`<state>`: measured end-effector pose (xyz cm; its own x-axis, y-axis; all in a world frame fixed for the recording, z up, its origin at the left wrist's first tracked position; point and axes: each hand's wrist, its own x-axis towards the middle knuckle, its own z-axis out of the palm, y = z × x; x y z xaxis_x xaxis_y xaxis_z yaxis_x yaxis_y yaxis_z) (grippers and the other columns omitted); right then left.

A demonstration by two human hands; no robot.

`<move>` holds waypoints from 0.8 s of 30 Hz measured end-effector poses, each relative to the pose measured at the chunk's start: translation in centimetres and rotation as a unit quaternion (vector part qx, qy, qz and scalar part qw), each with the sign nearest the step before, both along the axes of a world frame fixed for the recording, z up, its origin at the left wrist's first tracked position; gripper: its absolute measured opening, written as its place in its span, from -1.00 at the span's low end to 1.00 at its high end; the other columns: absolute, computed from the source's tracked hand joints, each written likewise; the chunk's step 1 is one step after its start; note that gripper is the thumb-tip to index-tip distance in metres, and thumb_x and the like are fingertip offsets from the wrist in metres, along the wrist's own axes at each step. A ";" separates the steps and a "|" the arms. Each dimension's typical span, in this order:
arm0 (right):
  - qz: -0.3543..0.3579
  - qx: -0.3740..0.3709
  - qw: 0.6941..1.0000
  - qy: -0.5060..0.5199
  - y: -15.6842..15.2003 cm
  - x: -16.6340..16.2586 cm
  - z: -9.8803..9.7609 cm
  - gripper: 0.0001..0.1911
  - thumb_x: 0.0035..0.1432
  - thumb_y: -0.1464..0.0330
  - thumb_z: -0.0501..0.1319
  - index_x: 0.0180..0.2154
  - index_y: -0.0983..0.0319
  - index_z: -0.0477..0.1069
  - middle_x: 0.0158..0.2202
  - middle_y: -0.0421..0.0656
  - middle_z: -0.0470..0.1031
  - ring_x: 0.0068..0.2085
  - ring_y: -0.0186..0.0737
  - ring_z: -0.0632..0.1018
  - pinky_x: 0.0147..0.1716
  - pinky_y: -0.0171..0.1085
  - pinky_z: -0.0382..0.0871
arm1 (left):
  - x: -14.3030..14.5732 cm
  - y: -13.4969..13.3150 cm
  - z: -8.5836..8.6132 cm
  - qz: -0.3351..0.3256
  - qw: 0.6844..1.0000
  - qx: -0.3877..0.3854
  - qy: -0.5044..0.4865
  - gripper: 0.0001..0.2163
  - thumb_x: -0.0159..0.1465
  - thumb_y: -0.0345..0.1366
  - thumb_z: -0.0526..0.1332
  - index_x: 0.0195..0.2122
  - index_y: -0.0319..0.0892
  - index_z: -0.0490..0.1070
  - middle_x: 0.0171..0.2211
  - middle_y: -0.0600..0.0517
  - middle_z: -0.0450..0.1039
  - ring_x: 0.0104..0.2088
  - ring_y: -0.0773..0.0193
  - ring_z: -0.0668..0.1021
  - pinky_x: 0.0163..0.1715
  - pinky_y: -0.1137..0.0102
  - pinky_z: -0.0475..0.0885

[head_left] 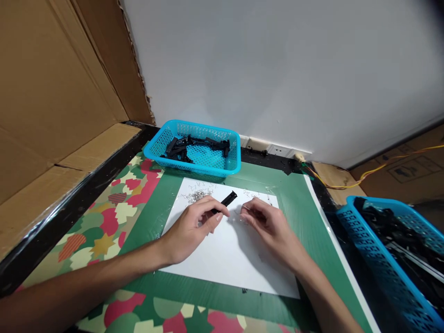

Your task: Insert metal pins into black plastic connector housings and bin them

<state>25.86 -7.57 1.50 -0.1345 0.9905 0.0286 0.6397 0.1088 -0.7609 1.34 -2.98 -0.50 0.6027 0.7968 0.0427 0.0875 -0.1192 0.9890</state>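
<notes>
My left hand (194, 226) rests on a white sheet of paper (225, 254) and pinches a small black plastic strip (229, 200) that points up and to the right. My right hand (268, 224) lies on the same sheet just to the right. Its fingers are curled and pinch something thin, perhaps a small wire piece, too small to name. A pile of tiny silvery wire bits (196, 194) lies on the paper's far left corner, just beyond my left hand. More bits are scattered near the far right corner.
A blue basket (232, 162) with several black plastic parts stands behind the paper. A second blue basket (367, 249) of black parts sits at the right. A green mat (298, 194) covers the table. Cardboard walls rise at the left. Yellow wires (364, 178) run at the back right.
</notes>
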 end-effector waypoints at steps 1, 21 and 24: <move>0.000 -0.008 0.999 0.053 -0.1 -0.3 0.3 -0.73 0.50 0.17 0.19 -0.23 0.18 0.50 -0.29 -0.14 0.52 -0.31 -0.18 0.46 -0.34 -0.25 0.27 | 0.0 0.0 0.0 -0.006 1.000 0.003 0.001 -0.75 0.55 -0.12 0.19 0.00 -0.10 0.62 -0.09 -0.02 0.44 -0.30 0.29 0.50 -0.22 0.34 0.43; -0.045 -0.048 0.965 0.254 -0.6 -4.5 -0.6 -0.64 0.38 0.05 0.34 -0.28 0.21 0.54 -0.39 -0.20 0.44 -0.37 -0.26 0.38 -0.39 -0.31 0.25 | 0.0 -1.0 0.4 -0.016 1.000 -0.014 -0.003 -0.72 0.56 -0.03 0.17 -0.15 -0.13 0.48 -0.22 0.04 0.40 -0.30 0.29 0.47 -0.27 0.38 0.39; -0.061 -0.019 0.965 0.254 -0.6 -4.8 -0.8 -0.69 0.36 0.11 0.37 -0.29 0.21 0.57 -0.43 -0.22 0.43 -0.40 -0.28 0.37 -0.42 -0.31 0.25 | 0.1 -1.0 0.2 -0.017 0.996 -0.081 -0.022 -0.71 0.54 -0.01 0.19 -0.15 -0.13 0.43 -0.38 0.11 0.36 -0.40 0.32 0.43 -0.38 0.42 0.31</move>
